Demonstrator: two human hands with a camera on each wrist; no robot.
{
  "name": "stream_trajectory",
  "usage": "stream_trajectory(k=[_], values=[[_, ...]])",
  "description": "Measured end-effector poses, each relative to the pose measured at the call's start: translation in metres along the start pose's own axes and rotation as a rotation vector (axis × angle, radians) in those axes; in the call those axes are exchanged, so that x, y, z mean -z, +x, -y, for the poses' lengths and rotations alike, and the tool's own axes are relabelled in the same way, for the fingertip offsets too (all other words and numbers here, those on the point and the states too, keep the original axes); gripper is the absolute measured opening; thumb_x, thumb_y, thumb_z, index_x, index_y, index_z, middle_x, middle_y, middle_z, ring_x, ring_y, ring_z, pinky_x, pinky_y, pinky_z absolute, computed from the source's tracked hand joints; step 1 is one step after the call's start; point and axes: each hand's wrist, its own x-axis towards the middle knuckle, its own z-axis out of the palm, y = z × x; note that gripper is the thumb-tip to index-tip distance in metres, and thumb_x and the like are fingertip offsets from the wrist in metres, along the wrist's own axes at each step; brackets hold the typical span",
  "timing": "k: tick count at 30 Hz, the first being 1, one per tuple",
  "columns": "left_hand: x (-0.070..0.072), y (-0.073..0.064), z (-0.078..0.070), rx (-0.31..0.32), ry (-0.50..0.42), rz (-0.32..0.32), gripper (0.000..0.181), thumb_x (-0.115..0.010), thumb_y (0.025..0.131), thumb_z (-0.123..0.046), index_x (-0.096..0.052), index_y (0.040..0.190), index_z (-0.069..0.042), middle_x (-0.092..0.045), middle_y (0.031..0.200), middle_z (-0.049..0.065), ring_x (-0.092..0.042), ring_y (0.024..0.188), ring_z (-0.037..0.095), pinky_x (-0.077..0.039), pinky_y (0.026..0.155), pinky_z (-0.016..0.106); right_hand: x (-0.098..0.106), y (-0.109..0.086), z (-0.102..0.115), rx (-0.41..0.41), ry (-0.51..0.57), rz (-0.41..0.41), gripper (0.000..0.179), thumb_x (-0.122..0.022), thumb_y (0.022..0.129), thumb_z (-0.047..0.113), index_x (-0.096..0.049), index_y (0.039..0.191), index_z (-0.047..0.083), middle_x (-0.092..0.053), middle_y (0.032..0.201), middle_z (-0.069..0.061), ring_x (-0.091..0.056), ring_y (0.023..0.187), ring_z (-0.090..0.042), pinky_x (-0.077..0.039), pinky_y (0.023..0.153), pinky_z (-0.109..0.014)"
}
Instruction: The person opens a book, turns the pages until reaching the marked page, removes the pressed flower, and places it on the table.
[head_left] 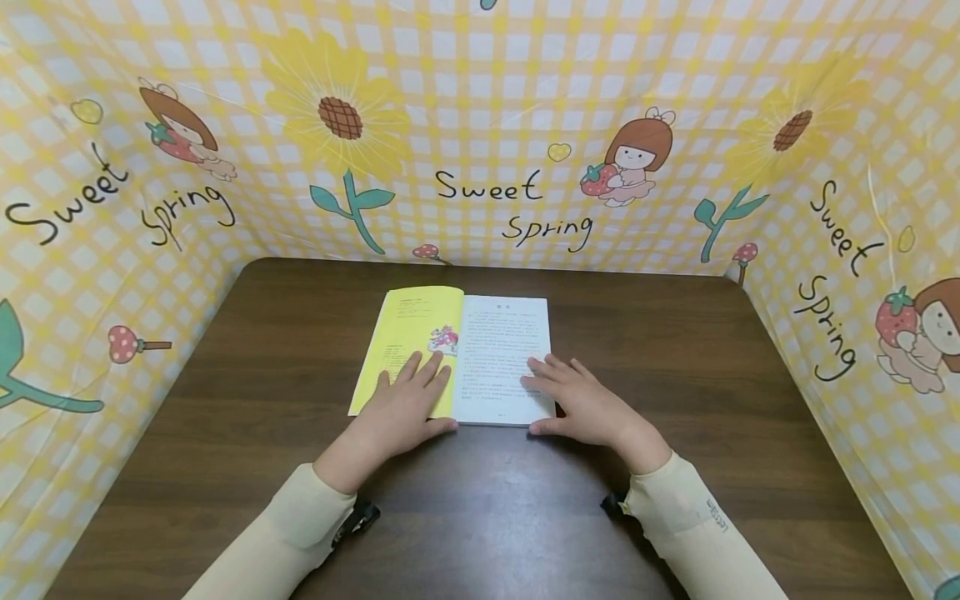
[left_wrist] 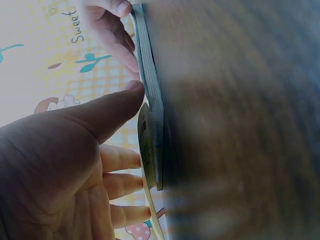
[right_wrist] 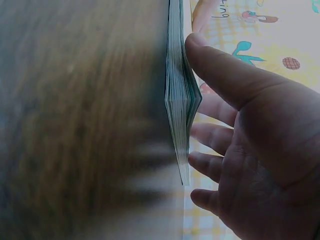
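Note:
An open book [head_left: 504, 358] lies on the table, its left page yellow with a small pink picture, its right page white and full of printed lines. The left hand [head_left: 408, 400] rests spread on the yellow page, thumb by the book's lower edge near the spine. On the white page's right edge, the right hand [head_left: 581, 404] lies with fingers spread, its thumb at the lower right corner. In the right wrist view, the book's stacked pages [right_wrist: 177, 95] show edge-on beside that thumb. The left wrist view shows the book's lower edge [left_wrist: 151, 75] and the left fingertips touching the yellow leaf.
The dark brown wooden table [head_left: 300, 333] surrounds the book. Behind it and at both sides hangs a yellow checked cloth [head_left: 480, 108] with flowers, cartoon girls and "Sweet Spring" lettering. Black straps [head_left: 358, 521] show at the cream sleeves [head_left: 277, 533].

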Motion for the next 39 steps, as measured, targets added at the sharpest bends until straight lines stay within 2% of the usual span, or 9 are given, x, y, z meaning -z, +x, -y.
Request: stream_trajectory(k=[12,15,18,22,27,30,33,36,39], values=[[-0.003,0.002,0.001,0.003,0.01,-0.013,0.087,-0.064,0.093,-0.063,-0.039,0.159,-0.013,-0.026,0.169,0.01,-0.022,0.155,0.041,-0.03,0.108,0.077,0.004,0.0,0.001,0.013,-0.058,-0.012,0.063,-0.072,0.093,0.051,-0.06,0.145,0.017,-0.042,0.162,-0.004,-0.029,0.155,-0.03,-0.017,0.123,-0.06],[-0.003,0.002,0.001,0.005,0.007,-0.012,0.087,-0.064,0.093,-0.063,-0.039,0.159,-0.013,-0.026,0.169,0.01,-0.022,0.155,0.041,-0.03,0.107,0.077,0.007,0.0,0.001,0.077,-0.12,-0.025,0.05,-0.071,0.095,0.044,-0.067,0.137,0.016,-0.051,0.155,-0.005,-0.038,0.15,-0.032,-0.025,0.12,-0.062],[-0.003,0.001,0.001,0.009,0.005,-0.008,0.086,-0.064,0.093,-0.063,-0.04,0.159,-0.013,-0.026,0.169,0.01,-0.022,0.155,0.041,-0.03,0.107,0.077,0.01,-0.002,0.001,0.157,-0.187,-0.043,0.03,-0.073,0.097,0.033,-0.074,0.122,0.016,-0.06,0.147,-0.007,-0.049,0.143,-0.034,-0.033,0.115,-0.063],[-0.002,0.001,0.001,0.007,0.006,-0.014,0.086,-0.065,0.093,-0.062,-0.041,0.158,-0.012,-0.027,0.169,0.01,-0.023,0.155,0.041,-0.031,0.106,0.077,0.014,-0.004,0.002,0.206,-0.244,-0.052,0.01,-0.075,0.095,0.019,-0.077,0.105,0.019,-0.066,0.139,-0.006,-0.058,0.134,-0.031,-0.04,0.111,-0.062],[-0.002,0.001,0.0,0.005,0.012,-0.024,0.085,-0.065,0.093,-0.062,-0.042,0.157,-0.012,-0.028,0.169,0.011,-0.024,0.154,0.042,-0.031,0.105,0.078,0.016,-0.004,0.001,0.227,-0.276,-0.07,0.009,-0.078,0.091,0.014,-0.079,0.099,0.019,-0.069,0.134,-0.006,-0.063,0.129,-0.028,-0.044,0.108,-0.06],[-0.002,0.001,-0.001,0.006,0.013,-0.023,0.085,-0.064,0.093,-0.062,-0.042,0.158,-0.012,-0.027,0.169,0.011,-0.023,0.154,0.042,-0.031,0.106,0.078,0.016,-0.005,-0.001,0.249,-0.25,-0.092,0.006,-0.079,0.09,0.012,-0.078,0.095,0.016,-0.071,0.131,-0.008,-0.064,0.127,-0.029,-0.046,0.106,-0.058],[-0.003,0.001,-0.001,0.005,0.013,-0.029,0.085,-0.064,0.093,-0.063,-0.042,0.157,-0.011,-0.027,0.169,0.011,-0.023,0.154,0.043,-0.032,0.105,0.078,0.016,-0.004,-0.004,0.26,-0.206,-0.122,0.009,-0.078,0.09,0.01,-0.078,0.099,0.013,-0.073,0.127,-0.009,-0.066,0.124,-0.03,-0.049,0.105,-0.054],[-0.003,0.001,-0.002,0.014,0.015,-0.032,0.085,-0.063,0.093,-0.064,-0.042,0.157,-0.012,-0.028,0.168,0.011,-0.023,0.154,0.043,-0.032,0.106,0.077,0.016,-0.002,-0.005,0.247,-0.175,-0.146,0.009,-0.074,0.094,0.011,-0.076,0.102,0.014,-0.076,0.109,-0.002,-0.071,0.108,-0.021,-0.055,0.095,-0.043],[-0.004,0.001,-0.003,0.024,0.015,-0.046,0.086,-0.063,0.092,-0.065,-0.044,0.156,-0.012,-0.03,0.168,0.012,-0.024,0.154,0.043,-0.032,0.105,0.078,0.016,-0.002,-0.005,0.222,-0.168,-0.192,0.009,-0.071,0.097,0.012,-0.073,0.105,0.016,-0.073,0.095,0.007,-0.066,0.084,-0.008,-0.056,0.081,-0.033]])
